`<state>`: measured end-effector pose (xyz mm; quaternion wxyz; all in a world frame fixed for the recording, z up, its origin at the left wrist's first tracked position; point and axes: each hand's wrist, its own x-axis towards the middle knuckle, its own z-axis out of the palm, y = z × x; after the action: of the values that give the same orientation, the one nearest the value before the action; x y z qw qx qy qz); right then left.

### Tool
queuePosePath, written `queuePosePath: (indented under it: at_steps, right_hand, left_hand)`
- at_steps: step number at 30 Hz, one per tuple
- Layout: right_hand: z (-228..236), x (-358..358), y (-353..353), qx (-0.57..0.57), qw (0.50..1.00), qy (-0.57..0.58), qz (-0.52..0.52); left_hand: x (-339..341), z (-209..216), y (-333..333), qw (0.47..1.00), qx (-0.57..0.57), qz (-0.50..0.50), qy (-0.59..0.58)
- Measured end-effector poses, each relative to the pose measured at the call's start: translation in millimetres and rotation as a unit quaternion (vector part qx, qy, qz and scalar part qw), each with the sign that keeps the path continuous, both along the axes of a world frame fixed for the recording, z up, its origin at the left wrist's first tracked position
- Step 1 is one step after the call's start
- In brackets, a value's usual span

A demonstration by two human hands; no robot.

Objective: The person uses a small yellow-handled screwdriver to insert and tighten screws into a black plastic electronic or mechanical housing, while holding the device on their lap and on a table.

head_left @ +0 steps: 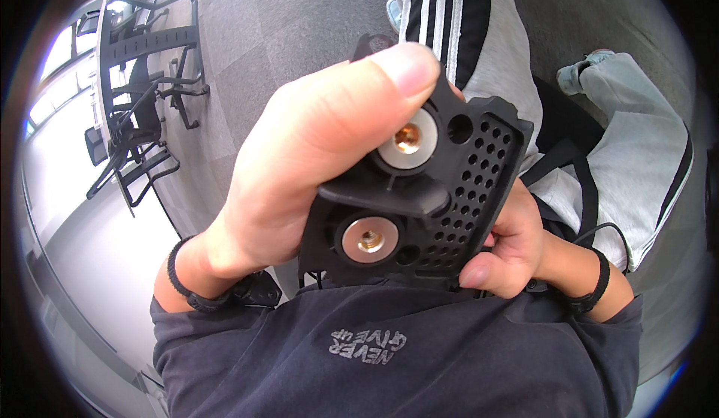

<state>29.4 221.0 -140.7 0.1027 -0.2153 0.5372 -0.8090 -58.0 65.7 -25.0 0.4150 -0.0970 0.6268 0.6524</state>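
Close before me is a black plastic device housing point(419, 208), tilted, with a grid of round holes along its right side. Two silver metal discs are set into its face, the upper disc point(423, 148) and the lower disc point(359, 244), each with a brass-coloured threaded centre. My left hand point(292, 148) grips the housing from the left, thumb laid over its top beside the upper disc; its other fingers are mostly hidden behind. My right hand point(517, 238) is closed at the lower right edge, thumb and fingers against it. Whether it also holds something small there is hidden.
Legs in light grey trousers point(509, 51) with black and white side stripes stretch over the grey floor point(247, 36). Black straps point(584, 178) and a thin cable point(614, 227) lie near the right wrist. Black-framed chairs point(142, 96) and a white table stand at the left.
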Motion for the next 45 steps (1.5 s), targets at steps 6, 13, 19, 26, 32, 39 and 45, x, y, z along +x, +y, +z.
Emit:
queuePosePath:
  at_steps: [6,13,19,26,32,39,45]
  right_hand:
    - [3,-2,2,0.011,1.0,-0.011,0.0]
    - [5,-2,1,0.014,0.999,-0.031,-0.006]
    - [4,-2,0,0.01,0.999,-0.05,-0.013]
    - [3,0,4,-0.015,0.994,-0.106,-0.036]
    - [7,-3,8,-0.007,0.99,-0.137,-0.036]
    - [8,-3,0,-0.004,0.989,-0.12,-0.083]
    - [9,-8,3,-0.002,0.992,-0.106,-0.062]
  left_hand:
    - [2,3,2,0.997,0.034,0.064,-0.02]
    - [2,7,6,0.995,0.044,0.09,-0.018]
    - [2,9,8,0.994,0.042,0.104,-0.015]
    - [4,13,9,0.995,-0.028,0.101,0.005]
    - [1,13,7,0.99,-0.125,-0.052,0.043]
    - [-8,7,-6,0.975,-0.131,-0.143,0.106]
    - [-21,-36,-39,0.89,0.304,0.09,-0.327]
